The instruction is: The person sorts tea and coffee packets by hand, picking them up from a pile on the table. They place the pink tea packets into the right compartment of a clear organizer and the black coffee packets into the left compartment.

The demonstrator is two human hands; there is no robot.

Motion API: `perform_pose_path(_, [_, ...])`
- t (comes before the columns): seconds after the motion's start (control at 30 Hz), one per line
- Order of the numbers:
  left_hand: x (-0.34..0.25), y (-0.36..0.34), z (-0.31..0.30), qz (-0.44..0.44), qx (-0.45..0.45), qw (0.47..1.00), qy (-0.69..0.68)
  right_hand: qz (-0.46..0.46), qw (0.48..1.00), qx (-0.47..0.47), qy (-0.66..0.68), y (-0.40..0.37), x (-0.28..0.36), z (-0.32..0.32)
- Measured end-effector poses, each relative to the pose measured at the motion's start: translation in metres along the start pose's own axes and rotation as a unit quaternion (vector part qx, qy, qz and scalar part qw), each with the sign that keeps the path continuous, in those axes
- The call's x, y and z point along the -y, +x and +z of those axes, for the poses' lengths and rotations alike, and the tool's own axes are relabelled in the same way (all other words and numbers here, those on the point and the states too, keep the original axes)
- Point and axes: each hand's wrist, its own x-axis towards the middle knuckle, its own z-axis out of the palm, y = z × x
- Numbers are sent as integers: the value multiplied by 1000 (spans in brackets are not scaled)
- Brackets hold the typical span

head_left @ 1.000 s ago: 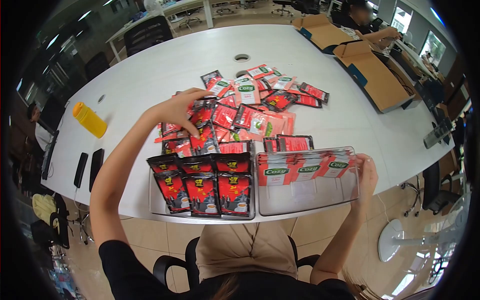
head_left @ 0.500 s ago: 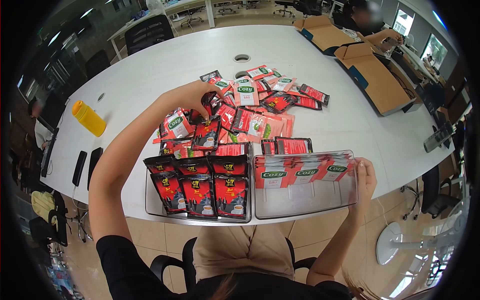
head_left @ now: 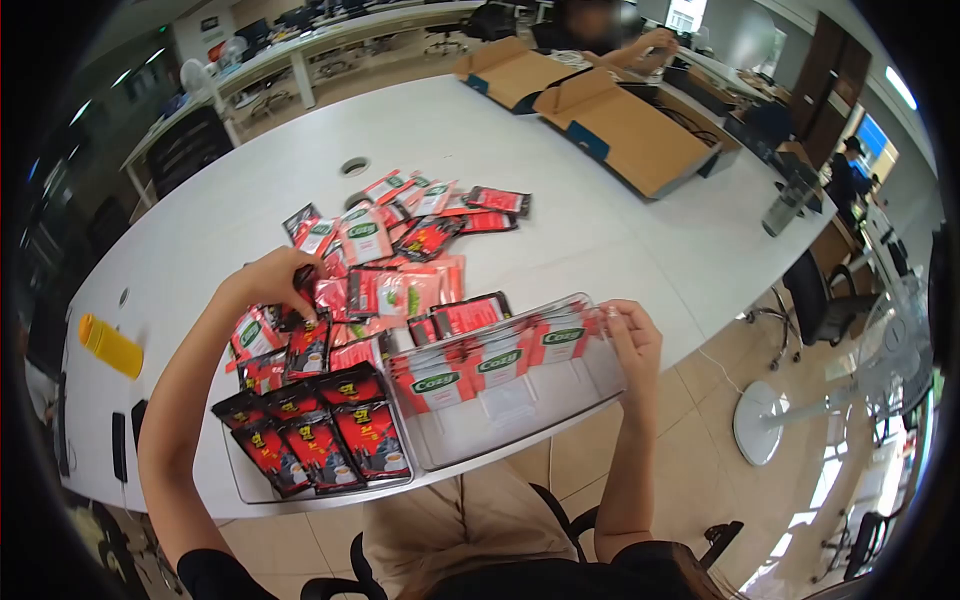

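Observation:
My left hand (head_left: pixel 280 278) reaches over a loose pile of sachets. Its fingers pinch the top of a black-and-red G7 coffee sachet (head_left: pixel 308 348), behind the left clear tray (head_left: pixel 408 470). That tray holds several coffee sachets (head_left: pixel 322 450) standing in two rows. My right hand (head_left: pixel 634 335) grips the right end of a second clear tray (head_left: pixel 520 428), thumb at the rim. Pink Cozy tea sachets (head_left: pixel 498 362) stand along the back of this tray, with bare tray floor in front of them. More Cozy sachets (head_left: pixel 364 235) lie mixed with coffee sachets (head_left: pixel 430 237) in the pile.
Opened cardboard boxes (head_left: pixel 630 135) lie at the table's far side, near a seated person. A yellow bottle (head_left: pixel 110 346) and a dark phone (head_left: pixel 119 447) are on the left. A clear tumbler (head_left: pixel 790 205) stands near the right edge. A white fan (head_left: pixel 765 425) is on the floor.
The head view has swung to the right, so the table and trays appear shifted left and slanted. My left hand stays at the same coffee sachet; my right hand still grips the tray's end.

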Motion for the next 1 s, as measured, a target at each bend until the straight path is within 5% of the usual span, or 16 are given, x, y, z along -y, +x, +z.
perform_pose_path(0.13, [13,3,-3,69,-57,994,68,-7,1000,8,24,0,-2,0])
perform_pose_path(0.33, [8,-7,-19,-16,-75,996,52,-13,999,11,45,0,-2,0])
perform_pose_path(0.5, [-11,-31,-30,-36,-261,965,4,-21,999,21,42,-1,-3,-1])
perform_pose_path(0.7, [-57,-77,-36,17,-519,854,-15,-29,999,19,30,0,-3,-2])
perform_pose_path(0.9, [-133,-158,-17,75,-568,703,422,-36,999,7,24,-2,-4,-4])
perform_pose_path(1.0, [-169,-202,-4,63,-514,693,502,-39,999,-2,25,-3,-6,-2])
